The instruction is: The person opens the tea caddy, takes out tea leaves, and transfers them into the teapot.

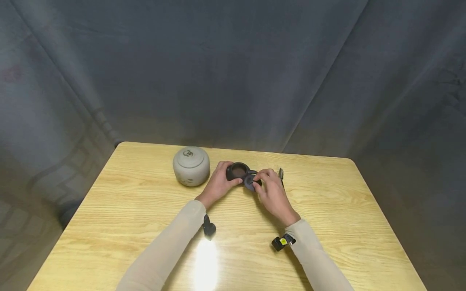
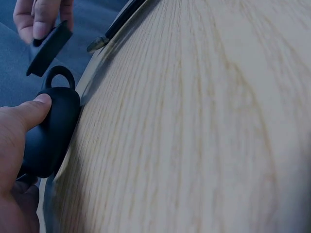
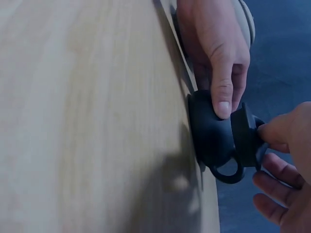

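Note:
A small dark teapot (image 1: 229, 173) with a loop handle sits low at the table, its round mouth uncovered and facing up. My left hand (image 1: 217, 185) grips its side, with the thumb lying on the near wall in the left wrist view. My right hand (image 1: 274, 197) pinches the matching dark lid (image 3: 247, 138) by its top between thumb and fingers. Tilted, the lid is held beside the mouth, over the handle side of the pot. In the right wrist view the lid overlaps the pot's body (image 3: 210, 133) and its handle (image 3: 228, 175).
A pale grey lidded jar (image 1: 191, 169) with a metal ring on top stands to the left of the teapot. Behind my right hand lies a slim dark tool with a metal tip (image 1: 280, 173). Grey curtains (image 1: 233, 81) hang behind the wooden table (image 1: 145, 226).

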Demonstrator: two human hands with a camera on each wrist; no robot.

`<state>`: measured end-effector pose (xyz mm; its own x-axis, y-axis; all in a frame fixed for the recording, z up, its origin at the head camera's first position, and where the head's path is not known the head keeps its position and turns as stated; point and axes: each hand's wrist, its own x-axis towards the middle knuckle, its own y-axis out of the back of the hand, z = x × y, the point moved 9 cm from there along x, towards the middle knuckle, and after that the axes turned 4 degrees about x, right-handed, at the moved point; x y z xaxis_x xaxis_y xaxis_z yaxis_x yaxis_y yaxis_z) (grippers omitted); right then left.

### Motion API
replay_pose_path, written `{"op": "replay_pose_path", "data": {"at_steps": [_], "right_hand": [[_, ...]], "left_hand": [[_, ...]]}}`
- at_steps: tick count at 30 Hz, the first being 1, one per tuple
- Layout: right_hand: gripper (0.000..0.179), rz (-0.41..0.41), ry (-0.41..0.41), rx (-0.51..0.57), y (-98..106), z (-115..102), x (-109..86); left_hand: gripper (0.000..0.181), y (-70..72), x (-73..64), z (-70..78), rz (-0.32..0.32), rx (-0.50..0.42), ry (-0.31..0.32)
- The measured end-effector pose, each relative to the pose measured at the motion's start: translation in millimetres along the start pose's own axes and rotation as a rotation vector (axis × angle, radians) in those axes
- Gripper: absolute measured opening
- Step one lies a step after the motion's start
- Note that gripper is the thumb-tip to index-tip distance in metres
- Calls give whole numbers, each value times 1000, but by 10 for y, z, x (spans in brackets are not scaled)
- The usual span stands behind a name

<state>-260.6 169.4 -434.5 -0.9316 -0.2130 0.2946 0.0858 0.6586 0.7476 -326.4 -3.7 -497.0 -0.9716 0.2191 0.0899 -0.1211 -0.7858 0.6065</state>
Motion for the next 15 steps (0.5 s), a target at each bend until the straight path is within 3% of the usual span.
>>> {"op": "replay_pose_path", "data": {"at_steps": [15], "right_hand": [[7, -132, -40, -10, -153, 19, -228]], "left_hand": [[76, 10, -8, 1, 2, 1, -13]]}}
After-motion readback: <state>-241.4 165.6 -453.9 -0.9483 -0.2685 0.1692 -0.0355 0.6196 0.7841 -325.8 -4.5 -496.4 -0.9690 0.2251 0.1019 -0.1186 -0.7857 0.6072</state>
